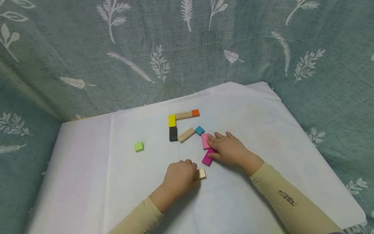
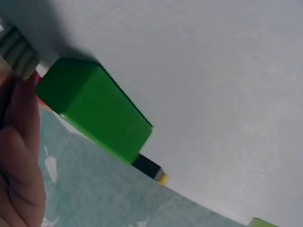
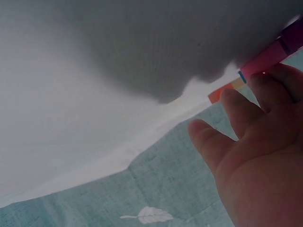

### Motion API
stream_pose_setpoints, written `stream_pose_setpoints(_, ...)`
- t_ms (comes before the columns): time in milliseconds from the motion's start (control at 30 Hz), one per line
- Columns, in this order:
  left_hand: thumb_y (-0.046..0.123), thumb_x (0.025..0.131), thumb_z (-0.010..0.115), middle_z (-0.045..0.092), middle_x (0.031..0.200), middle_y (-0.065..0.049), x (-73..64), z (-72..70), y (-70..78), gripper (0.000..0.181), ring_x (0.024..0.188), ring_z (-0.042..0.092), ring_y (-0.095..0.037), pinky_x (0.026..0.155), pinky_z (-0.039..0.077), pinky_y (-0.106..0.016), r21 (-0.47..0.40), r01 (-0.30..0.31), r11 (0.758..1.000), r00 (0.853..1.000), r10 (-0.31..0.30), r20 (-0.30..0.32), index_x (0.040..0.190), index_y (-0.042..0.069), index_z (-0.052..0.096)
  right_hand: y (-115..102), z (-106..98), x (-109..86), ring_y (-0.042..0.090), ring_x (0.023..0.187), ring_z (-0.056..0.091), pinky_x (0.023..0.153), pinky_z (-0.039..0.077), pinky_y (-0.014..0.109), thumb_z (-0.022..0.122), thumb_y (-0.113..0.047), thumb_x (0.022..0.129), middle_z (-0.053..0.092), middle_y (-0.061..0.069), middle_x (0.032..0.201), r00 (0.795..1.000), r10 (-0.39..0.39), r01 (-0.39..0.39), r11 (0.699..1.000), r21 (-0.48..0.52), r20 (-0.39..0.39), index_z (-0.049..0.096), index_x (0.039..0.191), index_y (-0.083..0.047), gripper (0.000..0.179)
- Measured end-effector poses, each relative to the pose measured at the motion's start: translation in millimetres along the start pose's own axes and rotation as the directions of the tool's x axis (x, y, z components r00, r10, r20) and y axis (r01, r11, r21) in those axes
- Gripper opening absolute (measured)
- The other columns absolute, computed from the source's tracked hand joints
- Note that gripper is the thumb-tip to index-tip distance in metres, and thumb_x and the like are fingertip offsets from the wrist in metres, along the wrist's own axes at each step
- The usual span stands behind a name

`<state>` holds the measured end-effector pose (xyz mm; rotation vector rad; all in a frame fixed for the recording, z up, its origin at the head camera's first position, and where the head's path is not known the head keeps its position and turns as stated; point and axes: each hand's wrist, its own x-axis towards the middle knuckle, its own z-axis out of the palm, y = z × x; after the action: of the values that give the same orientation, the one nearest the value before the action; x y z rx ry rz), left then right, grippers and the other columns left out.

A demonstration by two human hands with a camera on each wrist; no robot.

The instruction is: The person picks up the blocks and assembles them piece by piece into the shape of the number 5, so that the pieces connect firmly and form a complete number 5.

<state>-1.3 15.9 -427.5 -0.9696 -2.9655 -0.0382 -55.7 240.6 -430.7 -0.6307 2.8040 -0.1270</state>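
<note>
My left hand grips a plain wooden block at the near middle of the white-covered table. Its striped end also shows by the fingers in the left wrist view. Beside those fingers is a green block, hidden behind the hand in the head view. My right hand lies palm down with fingers spread. Its fingertips rest at a pink block, and the thumb touches a magenta block just below. These two blocks meet corner to corner, the magenta one slanted.
Beyond the hands, a yellow block, a black block, a wooden block and an orange block form a bent row. A slanted wooden block meets a blue block. A light green block lies apart at left.
</note>
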Motion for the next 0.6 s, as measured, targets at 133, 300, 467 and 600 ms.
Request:
stream_pose_setpoints(133, 0.027, 0.077, 0.085, 0.054, 0.067, 0.003, 4.2, 1.5, 2.0, 0.019, 0.054, 0.054, -0.013, 0.043, 0.041, -0.028, -0.029, -0.035, 0.999, 0.999, 0.035, 0.005, 0.076, 0.015, 0.071, 1, 0, 0.2, 0.033, 0.151, 0.033, 0.120, 0.024, 0.063, 0.062, -0.054, 0.095, 0.039, 0.003, 0.161, 1.000, -0.014, 0.014, 1.000, 0.001, -0.013, 0.043, 0.154, -0.016, 0.072)
stream_pose_setpoints(300, 0.025, 0.081, 0.085, 0.059, 0.074, 0.001, 14.6, 0.3, 2.9, 0.015, 0.059, 0.057, -0.014, 0.051, 0.048, -0.027, -0.089, -0.058, 0.994, 0.997, 0.062, 0.038, 0.085, 0.013, 0.077, 2, 1, -0.2, 0.032, 0.151, 0.034, 0.120, 0.025, 0.063, 0.063, -0.053, 0.095, 0.040, 0.002, 0.161, 1.000, -0.003, 0.003, 1.000, -0.009, -0.014, 0.044, 0.154, -0.017, 0.072)
stream_pose_setpoints(467, 0.026, 0.081, 0.085, 0.058, 0.073, 0.000, 18.8, -1.7, 4.8, 0.017, 0.059, 0.056, -0.014, 0.051, 0.048, -0.027, -0.087, -0.031, 0.996, 0.997, 0.037, 0.070, 0.083, 0.012, 0.075, 2, 2, 0.1, 0.032, 0.151, 0.033, 0.120, 0.024, 0.063, 0.063, -0.052, 0.095, 0.039, 0.002, 0.161, 1.000, -0.003, 0.003, 1.000, 0.004, -0.011, 0.043, 0.154, -0.017, 0.071)
stream_pose_setpoints(600, 0.033, 0.082, 0.084, 0.063, 0.080, 0.001, 12.7, -6.9, 1.2, 0.025, 0.063, 0.059, -0.013, 0.052, 0.050, -0.027, -0.090, -0.009, 0.996, 0.997, 0.015, 0.072, 0.092, 0.012, 0.077, 1, 2, 0.8, 0.033, 0.151, 0.034, 0.120, 0.025, 0.062, 0.063, -0.053, 0.095, 0.040, 0.002, 0.161, 1.000, -0.005, 0.005, 1.000, -0.006, -0.015, 0.044, 0.153, -0.017, 0.071)
